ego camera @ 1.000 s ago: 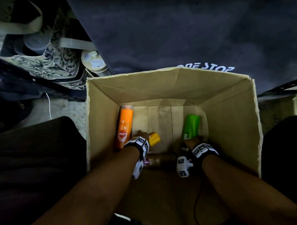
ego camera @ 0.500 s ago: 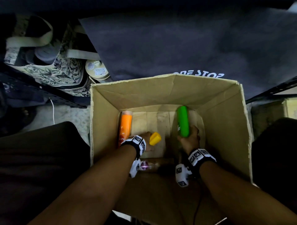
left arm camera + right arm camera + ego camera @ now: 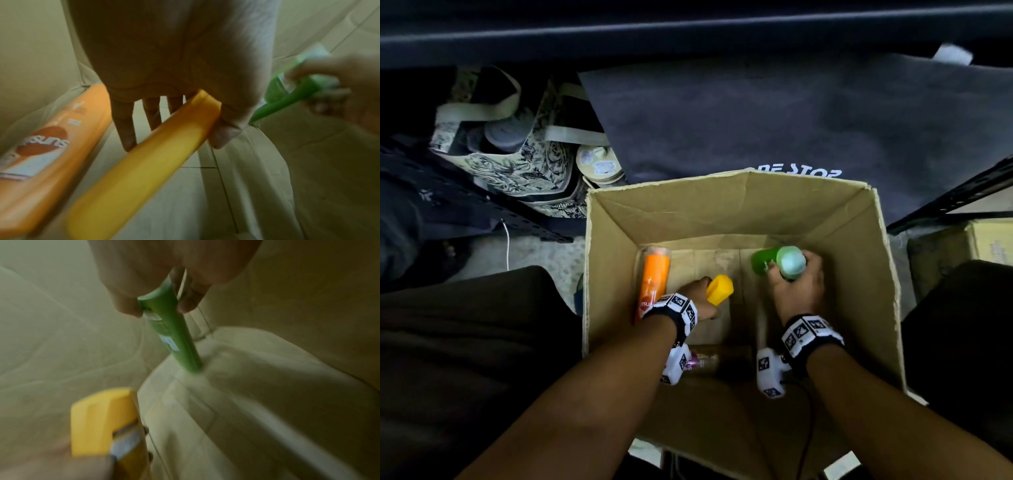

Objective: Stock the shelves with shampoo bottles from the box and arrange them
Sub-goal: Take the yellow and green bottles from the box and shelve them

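Both my hands are down inside an open cardboard box (image 3: 613,274). My left hand (image 3: 700,296) grips a yellow shampoo bottle (image 3: 719,289) (image 3: 144,165) (image 3: 102,420) by its upper end, fingers behind it and thumb in front. My right hand (image 3: 796,284) holds a green shampoo bottle (image 3: 765,262) (image 3: 174,331) (image 3: 287,95) near its pale cap (image 3: 792,262), lifted off the box floor. An orange shampoo bottle (image 3: 654,281) (image 3: 47,142) lies along the left wall. A dark brown bottle (image 3: 709,359) lies at the near side, partly hidden by my left wrist.
A dark non-woven bag (image 3: 791,130) with white lettering lies behind the box. A patterned tote bag (image 3: 517,164) and a round white container (image 3: 599,164) sit at the back left. A black metal shelf rail (image 3: 948,202) crosses at right, another carton (image 3: 983,243) beside it.
My right hand has raised the green bottle and turned it so its cap end faces up. My left hand has lifted the yellow bottle slightly. The view has tilted up.
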